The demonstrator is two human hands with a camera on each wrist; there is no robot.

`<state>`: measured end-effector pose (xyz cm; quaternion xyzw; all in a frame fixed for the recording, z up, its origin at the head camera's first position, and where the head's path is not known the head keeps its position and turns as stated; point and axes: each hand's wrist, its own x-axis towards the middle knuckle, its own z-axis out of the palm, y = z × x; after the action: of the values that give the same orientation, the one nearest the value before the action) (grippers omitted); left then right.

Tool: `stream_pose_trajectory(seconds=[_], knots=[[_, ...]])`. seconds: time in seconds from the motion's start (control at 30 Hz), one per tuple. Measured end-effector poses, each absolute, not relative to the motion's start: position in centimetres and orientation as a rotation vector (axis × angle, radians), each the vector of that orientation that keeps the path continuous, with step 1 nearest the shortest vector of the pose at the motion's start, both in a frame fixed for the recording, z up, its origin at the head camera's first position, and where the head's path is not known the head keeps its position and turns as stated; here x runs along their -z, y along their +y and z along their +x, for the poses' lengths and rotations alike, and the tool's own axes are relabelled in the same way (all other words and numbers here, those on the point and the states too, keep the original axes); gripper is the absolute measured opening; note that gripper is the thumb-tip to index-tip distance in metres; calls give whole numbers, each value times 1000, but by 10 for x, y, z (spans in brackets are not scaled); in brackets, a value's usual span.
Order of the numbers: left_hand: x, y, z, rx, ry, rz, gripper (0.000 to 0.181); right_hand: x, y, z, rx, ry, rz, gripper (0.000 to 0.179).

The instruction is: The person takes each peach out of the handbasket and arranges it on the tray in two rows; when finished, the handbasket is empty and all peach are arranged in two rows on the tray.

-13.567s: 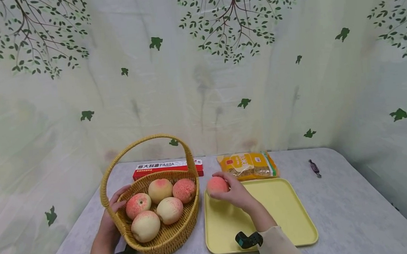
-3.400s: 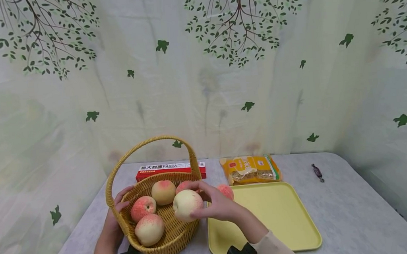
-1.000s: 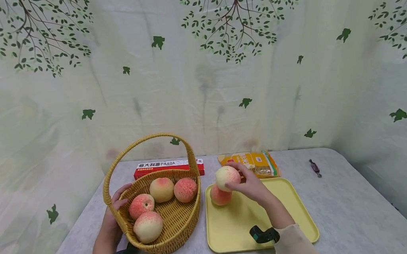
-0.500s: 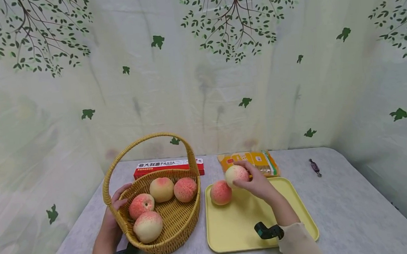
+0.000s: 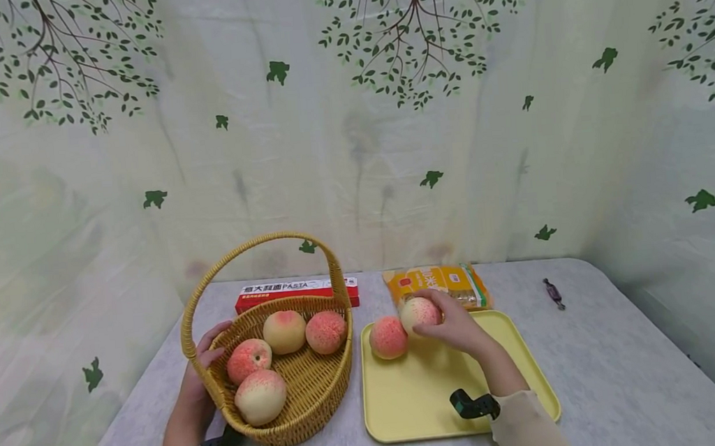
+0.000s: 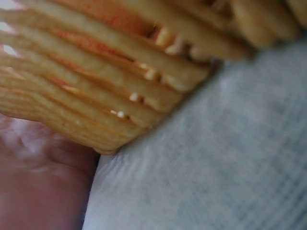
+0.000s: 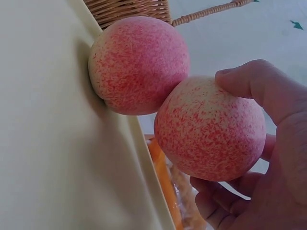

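Observation:
My right hand (image 5: pixel 456 324) holds a pale, pink-speckled peach (image 5: pixel 419 315) between thumb and fingers, over the back of the yellow tray (image 5: pixel 410 415). Just left of it, a redder peach (image 5: pixel 388 337) rests on the tray. Seen from the right wrist, the held peach (image 7: pixel 211 129) overlaps the redder peach (image 7: pixel 139 64). My left hand (image 5: pixel 198 382) grips the left side of a wicker basket (image 5: pixel 310 416), its thumb at the rim. Several peaches lie inside, among them a pale one (image 5: pixel 260 397) at the front. The left wrist view shows the basket weave (image 6: pixel 96 81) close beside my palm (image 6: pixel 43 177).
A red and white pasta box (image 5: pixel 296 294) lies behind the basket. An orange food packet (image 5: pixel 441 285) sits behind the tray. Towards the right of the table is a small dark wrapped candy (image 5: pixel 554 294). The basket's tall handle (image 5: pixel 258 243) arches up over its opening.
The redder peach went onto the tray and my right hand let it go. It then took the pale peach from the basket, carried it right and lowered it beside the redder one. My left hand stayed.

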<state>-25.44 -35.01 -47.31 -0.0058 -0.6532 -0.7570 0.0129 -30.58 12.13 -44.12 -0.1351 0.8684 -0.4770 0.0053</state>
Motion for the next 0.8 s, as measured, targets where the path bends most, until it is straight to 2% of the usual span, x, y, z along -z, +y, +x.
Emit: stream_pose_trajectory(seconds=[0.8], knots=[[472, -350, -254, 2349, -2073, 50, 46, 446, 133, -306, 1180, 2829, -518, 68]])
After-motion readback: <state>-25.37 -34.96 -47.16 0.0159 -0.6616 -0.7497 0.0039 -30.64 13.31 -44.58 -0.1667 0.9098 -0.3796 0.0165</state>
